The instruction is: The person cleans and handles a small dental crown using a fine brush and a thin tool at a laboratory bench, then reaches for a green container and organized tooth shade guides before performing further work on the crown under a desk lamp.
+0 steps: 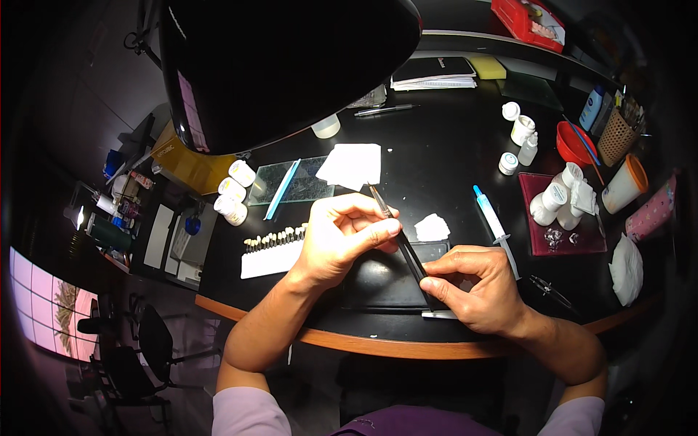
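A slim paintbrush (414,263) with a dark handle slants between my two hands above the table's front part. My left hand (342,236) pinches it near its bristle end, thumb against fingers. Farther down, my right hand (476,287) grips the handle between thumb and fingers. The pointed brush tip reaches up to the lower edge of a folded white tissue (354,163); whether it touches cannot be seen. Under the hands lies a dark flat case or pad (378,280). A small crumpled white tissue (432,227) rests just beyond it.
Left stand a white rack of tooth-shaped tabs (270,260), white jars (231,207) and a glass slab (305,190). Right lie a blue-tipped syringe (496,227) and a maroon tray (534,218) with bottles, near a red bowl (574,145). A black lamp (283,65) hangs overhead.
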Motion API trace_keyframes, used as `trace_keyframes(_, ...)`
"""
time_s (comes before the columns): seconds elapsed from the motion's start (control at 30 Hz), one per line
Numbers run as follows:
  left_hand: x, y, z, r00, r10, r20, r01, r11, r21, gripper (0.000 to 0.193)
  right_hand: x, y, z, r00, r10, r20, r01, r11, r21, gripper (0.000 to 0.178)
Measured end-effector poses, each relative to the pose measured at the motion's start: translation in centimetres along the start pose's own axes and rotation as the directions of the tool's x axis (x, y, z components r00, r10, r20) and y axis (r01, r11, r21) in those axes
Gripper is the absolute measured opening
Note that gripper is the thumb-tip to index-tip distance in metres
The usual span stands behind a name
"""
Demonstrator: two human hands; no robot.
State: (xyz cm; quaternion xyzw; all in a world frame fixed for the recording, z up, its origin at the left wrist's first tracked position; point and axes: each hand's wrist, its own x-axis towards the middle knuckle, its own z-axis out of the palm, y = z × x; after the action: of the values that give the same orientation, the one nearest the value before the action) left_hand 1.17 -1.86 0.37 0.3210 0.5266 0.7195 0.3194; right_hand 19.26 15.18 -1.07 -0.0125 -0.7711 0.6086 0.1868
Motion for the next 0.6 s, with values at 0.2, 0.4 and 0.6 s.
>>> trace_keyframes(0.2,0.01,-0.03,-0.08,1.000,0.004,0.012,-0.004,1.000,0.010,0.015,0.03,-0.08,-0.07,1.000,-0.017,0.008,0.017,1.000,-0.024,0.015)
trace_keyframes(0.4,-0.11,0.13,-0.10,1.000,-0.016,0.008,0.016,1.000,0.000,0.016,0.09,-0.15,-0.20,1.000,-0.024,0.014,0.024,0.999,-0.044,0.014)
trace_keyframes(0.6,-0.04,0.17,0.02,0.999,-0.027,-0.031,0.028,0.999,0.039,0.017,0.06,0.16,-0.26,1.000,-0.013,0.027,0.015,0.998,-0.062,0.015)
